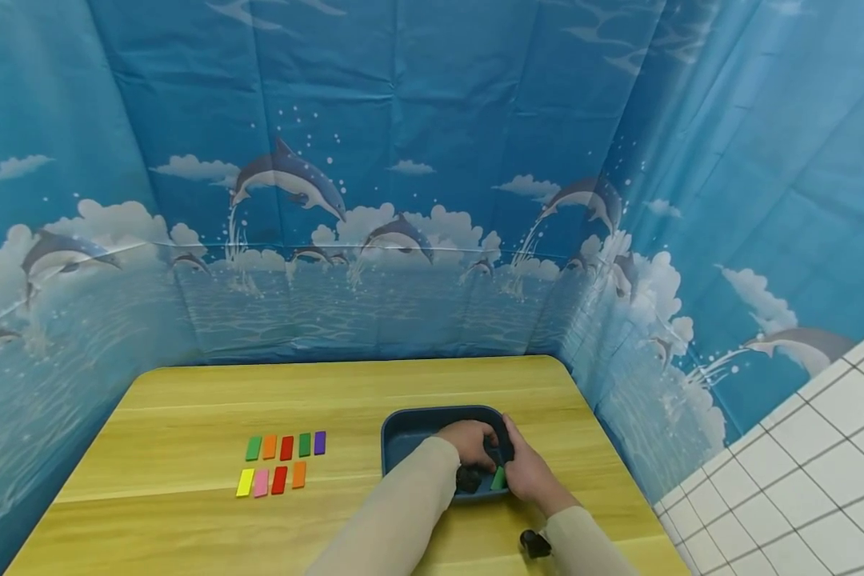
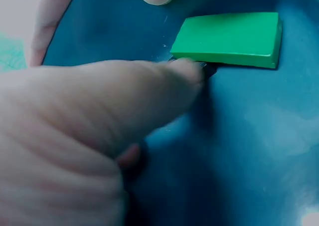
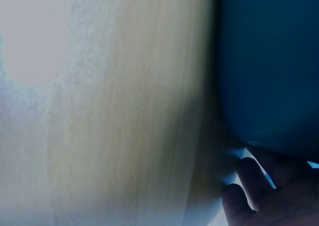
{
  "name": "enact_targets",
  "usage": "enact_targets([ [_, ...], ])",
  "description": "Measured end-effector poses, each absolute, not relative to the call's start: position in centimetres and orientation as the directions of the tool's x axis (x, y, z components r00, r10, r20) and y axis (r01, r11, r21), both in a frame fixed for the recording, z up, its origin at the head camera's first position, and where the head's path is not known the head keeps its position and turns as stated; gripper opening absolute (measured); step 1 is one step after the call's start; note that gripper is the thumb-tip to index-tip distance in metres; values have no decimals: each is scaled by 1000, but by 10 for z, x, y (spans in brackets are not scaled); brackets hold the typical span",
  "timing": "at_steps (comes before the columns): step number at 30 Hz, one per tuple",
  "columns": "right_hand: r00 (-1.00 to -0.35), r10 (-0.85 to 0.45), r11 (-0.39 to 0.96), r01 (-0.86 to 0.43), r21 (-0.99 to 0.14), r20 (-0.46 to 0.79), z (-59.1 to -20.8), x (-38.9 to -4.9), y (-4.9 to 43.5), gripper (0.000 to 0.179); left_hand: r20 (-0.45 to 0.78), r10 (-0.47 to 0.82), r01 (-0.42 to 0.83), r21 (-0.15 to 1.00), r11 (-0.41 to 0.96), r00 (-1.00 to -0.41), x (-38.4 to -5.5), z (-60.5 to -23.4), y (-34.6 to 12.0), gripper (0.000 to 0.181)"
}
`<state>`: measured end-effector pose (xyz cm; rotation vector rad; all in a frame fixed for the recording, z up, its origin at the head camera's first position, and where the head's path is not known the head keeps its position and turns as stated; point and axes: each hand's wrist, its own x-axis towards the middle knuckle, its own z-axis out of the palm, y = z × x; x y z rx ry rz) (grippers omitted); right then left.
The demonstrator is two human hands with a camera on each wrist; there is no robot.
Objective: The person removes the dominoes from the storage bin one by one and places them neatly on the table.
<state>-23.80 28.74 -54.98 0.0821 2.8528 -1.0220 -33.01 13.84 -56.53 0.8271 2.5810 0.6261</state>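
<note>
My left hand (image 1: pixel 471 442) reaches down into a dark blue tray (image 1: pixel 396 414), fingers bent toward its right side. Inside the tray lies a green block (image 1: pixel 499 478), flat and rectangular, close by this hand. The left wrist view shows the thumb (image 2: pixel 144 84) right at the near edge of the green block (image 2: pixel 227 36). A small dark bit (image 2: pixel 209 69) shows at the thumb's tip; I cannot tell whether the fingers pinch it. My right hand (image 1: pixel 529 472) grips the tray's right wall, and its fingers (image 3: pixel 251 178) show by the tray's outer corner in the right wrist view.
On the wooden table (image 1: pixel 187 408), left of the tray, flat coloured blocks lie in two rows, among them a yellow block (image 1: pixel 246 483), a pink block (image 1: pixel 261 483) and a purple block (image 1: pixel 320 442). A dolphin-print curtain (image 1: pixel 403 304) hangs behind the table.
</note>
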Motion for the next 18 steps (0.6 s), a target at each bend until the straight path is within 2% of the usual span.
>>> enact_targets([
  [5, -994, 9, 776, 78, -626, -112, -550, -239, 289, 90, -221, 598, 434, 506, 746, -770, -323, -557, 138, 45],
  [12, -993, 14, 757, 88, -648, -119, -550, -237, 287, 90, -213, 591, 428, 509, 747, -778, -322, -558, 140, 34],
  [18, -994, 6, 757, 78, -649, -113, -552, -238, 288, 91, -219, 586, 424, 505, 752, -780, -312, -544, 134, 47],
])
